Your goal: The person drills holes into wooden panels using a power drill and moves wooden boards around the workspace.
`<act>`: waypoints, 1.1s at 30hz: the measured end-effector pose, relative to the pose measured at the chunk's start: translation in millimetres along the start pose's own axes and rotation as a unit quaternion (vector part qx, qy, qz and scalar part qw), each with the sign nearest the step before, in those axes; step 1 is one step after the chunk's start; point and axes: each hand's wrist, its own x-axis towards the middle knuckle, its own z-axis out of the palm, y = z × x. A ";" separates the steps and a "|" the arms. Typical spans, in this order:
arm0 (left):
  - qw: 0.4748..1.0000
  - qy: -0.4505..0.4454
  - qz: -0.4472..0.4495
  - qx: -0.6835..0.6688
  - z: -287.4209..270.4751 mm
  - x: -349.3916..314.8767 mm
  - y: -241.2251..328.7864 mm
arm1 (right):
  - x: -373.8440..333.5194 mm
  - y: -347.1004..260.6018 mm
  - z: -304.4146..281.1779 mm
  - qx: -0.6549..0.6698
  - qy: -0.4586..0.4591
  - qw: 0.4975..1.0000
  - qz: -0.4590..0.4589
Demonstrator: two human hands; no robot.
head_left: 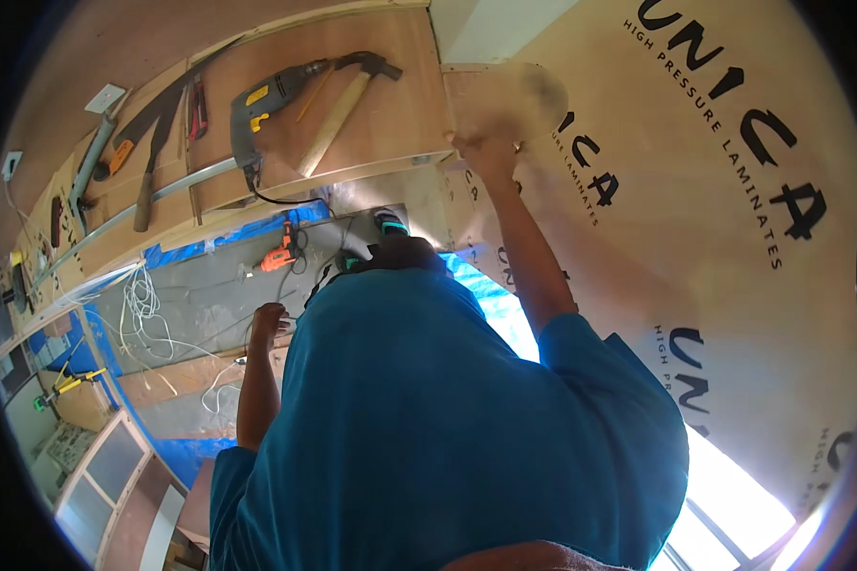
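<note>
My right hand (490,155) reaches up to the printed tan panel (628,247) on the right, beside the end of the wooden shelf (405,114). Its fingers are smeared by motion, and a blurred grey-brown shape (546,92) lies just beyond them; I cannot make out what it is. Low on the left, my left hand (270,322) hangs with curled fingers; what they hold, if anything, is hidden. Nearest the right hand on the shelf lies a claw hammer (346,114) with a wooden handle. Next to it are a pencil (314,92) and a grey power drill (262,109).
Further left along the shelf lie a handsaw (148,119), red-handled pliers (198,109), a wooden-handled tool (146,195) and a metal straightedge (176,183). Below, an orange drill (278,255) and coiled white cable (143,303) lie on the floor. A framed panel (114,466) stands lower left.
</note>
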 end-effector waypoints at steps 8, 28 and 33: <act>1.000 0.031 -0.001 -0.003 24.4 -10.3 32.2 | 30.2 10.9 -11.5 0.149 0.136 0.969 -0.139; 0.985 0.106 0.061 0.126 124.7 -65.4 -91.7 | 79.4 -7.6 44.3 -0.042 0.003 0.972 -0.232; 0.980 0.068 0.046 0.182 137.2 -50.1 -93.2 | 82.9 -1.4 49.1 -0.069 0.041 0.958 -0.275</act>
